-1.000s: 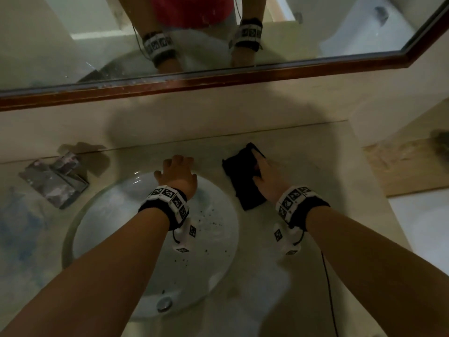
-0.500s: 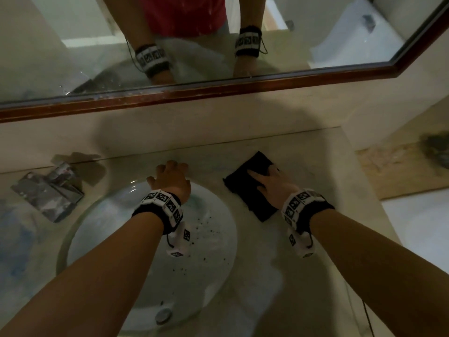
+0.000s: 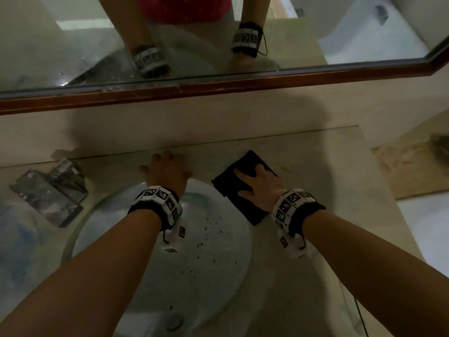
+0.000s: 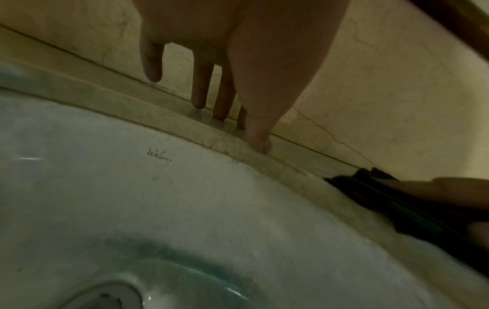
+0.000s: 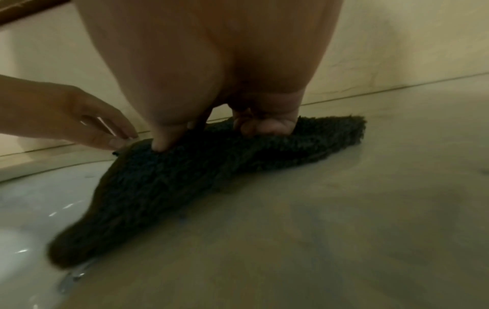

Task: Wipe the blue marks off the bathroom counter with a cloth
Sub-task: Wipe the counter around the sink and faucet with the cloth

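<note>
A dark cloth [image 3: 249, 211] lies flat on the beige counter [image 3: 328, 190] just right of the round sink [image 3: 206, 239]. My right hand [image 3: 261, 184] presses down on it with fingers spread; the right wrist view shows the fingertips pushing into the cloth [image 5: 211, 173]. My left hand [image 3: 167, 171] rests with straight fingers [image 4: 201, 87] on the counter strip behind the sink and holds nothing. A faint blue smear [image 3: 17, 242] stains the counter at the far left, away from both hands.
Shiny foil packets [image 3: 48, 193] lie on the counter left of the sink. A wood-framed mirror [image 3: 218, 93] runs above the back wall. The counter ends at the right, beside a wooden ledge [image 3: 413, 171]. Dark specks dot the sink bowl.
My right hand has slid the cloth a little to the right along the counter and spread its fingers over it. The left hand has stayed behind the sink.
</note>
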